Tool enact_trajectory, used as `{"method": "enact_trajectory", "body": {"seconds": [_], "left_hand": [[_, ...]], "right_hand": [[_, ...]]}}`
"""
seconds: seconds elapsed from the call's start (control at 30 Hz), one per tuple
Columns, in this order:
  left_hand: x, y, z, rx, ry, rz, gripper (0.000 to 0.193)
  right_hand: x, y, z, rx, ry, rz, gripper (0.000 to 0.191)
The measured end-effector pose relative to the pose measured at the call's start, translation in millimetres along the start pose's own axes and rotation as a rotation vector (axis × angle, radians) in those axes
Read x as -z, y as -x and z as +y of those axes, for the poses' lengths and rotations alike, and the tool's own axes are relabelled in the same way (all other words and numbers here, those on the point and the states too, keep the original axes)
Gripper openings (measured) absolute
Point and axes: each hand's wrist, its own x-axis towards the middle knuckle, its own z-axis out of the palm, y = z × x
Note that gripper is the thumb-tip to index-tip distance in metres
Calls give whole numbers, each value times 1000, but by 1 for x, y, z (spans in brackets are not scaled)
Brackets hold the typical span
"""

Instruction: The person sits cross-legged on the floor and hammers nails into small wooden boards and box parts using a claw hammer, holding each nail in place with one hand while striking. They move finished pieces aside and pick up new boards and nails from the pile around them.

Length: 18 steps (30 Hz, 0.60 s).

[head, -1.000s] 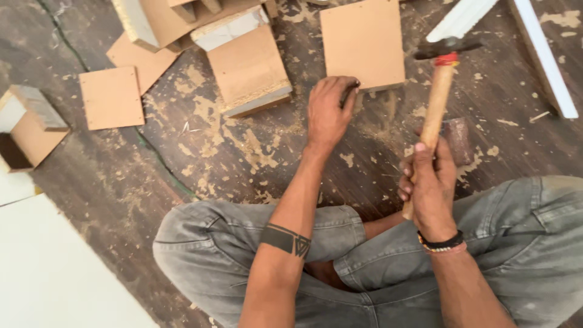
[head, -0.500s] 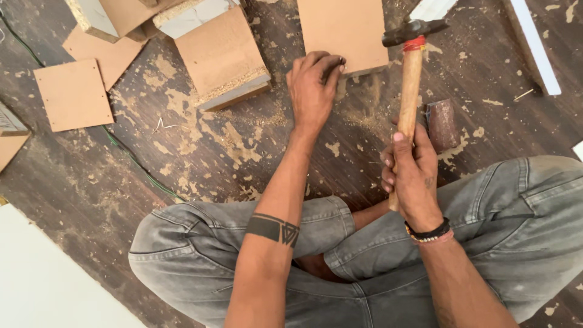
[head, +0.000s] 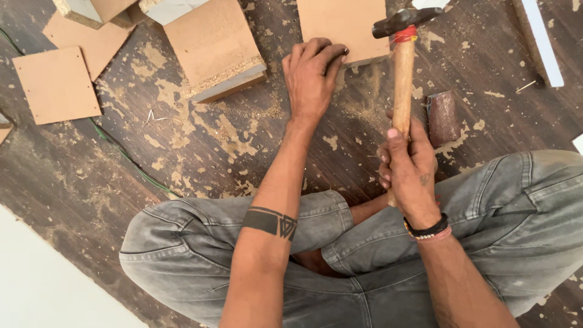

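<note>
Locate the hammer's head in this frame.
In the head view, the hammer's head sits near the top edge, right of centre, raised by the right hand over the brown board that the left hand touches.
</note>
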Motion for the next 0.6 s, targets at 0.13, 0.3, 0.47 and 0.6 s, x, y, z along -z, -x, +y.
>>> {"method": "enact_trajectory", "body": {"seconds": [0.13, 0.3, 0.47, 0.6], "left_hand": [[1, 1, 2, -47, -49, 15, 19], [5, 4, 8, -65, -80, 37, 21], [8, 4, 12, -60, -91, 39, 25], [7, 6, 11, -77, -51, 65, 22]], "right_hand": [[0, 3, 4, 200, 284, 55, 44], [3, 7, 4, 291, 736, 111, 50], [6, 4, -2, 332, 824, 54, 48], [8, 17, -6, 461, 600, 115, 44]]}}
